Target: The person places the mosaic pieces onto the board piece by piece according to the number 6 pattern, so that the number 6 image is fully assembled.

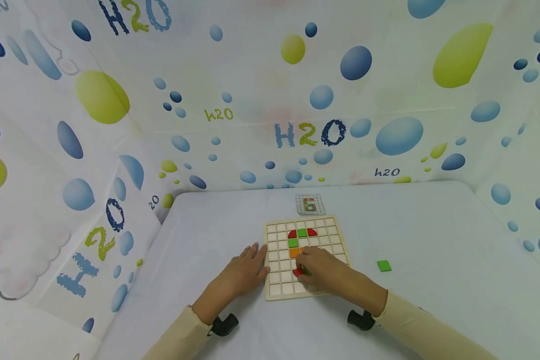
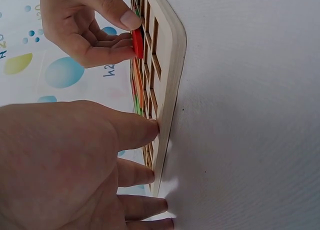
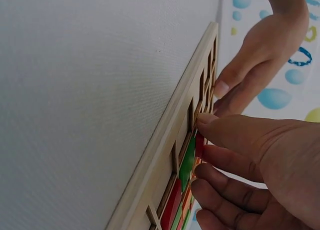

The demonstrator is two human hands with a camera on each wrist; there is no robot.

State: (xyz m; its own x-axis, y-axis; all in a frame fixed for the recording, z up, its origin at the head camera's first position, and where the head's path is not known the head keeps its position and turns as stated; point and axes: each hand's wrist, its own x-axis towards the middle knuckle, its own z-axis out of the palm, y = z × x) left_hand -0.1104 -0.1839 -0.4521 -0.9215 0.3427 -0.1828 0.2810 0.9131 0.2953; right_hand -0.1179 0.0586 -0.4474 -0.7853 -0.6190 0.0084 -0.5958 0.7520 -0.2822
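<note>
A square wooden grid board lies on the table, with red, green and orange tiles set in some of its cells. My right hand is over the lower middle of the board. Its thumb and a finger pinch a red tile at a cell, beside a green tile. The other fingers are loosely bent above the grid. Along the board's left edge, my left hand rests with fingers extended, thumb and fingertips touching the wooden rim. An orange tile shows just left of my right hand, which hides several cells.
Right of the board, a loose green square tile lies on the white table. Behind the board is a small pattern card printed with a grid and a coloured figure. A curtain with blue and green drops hangs around the table.
</note>
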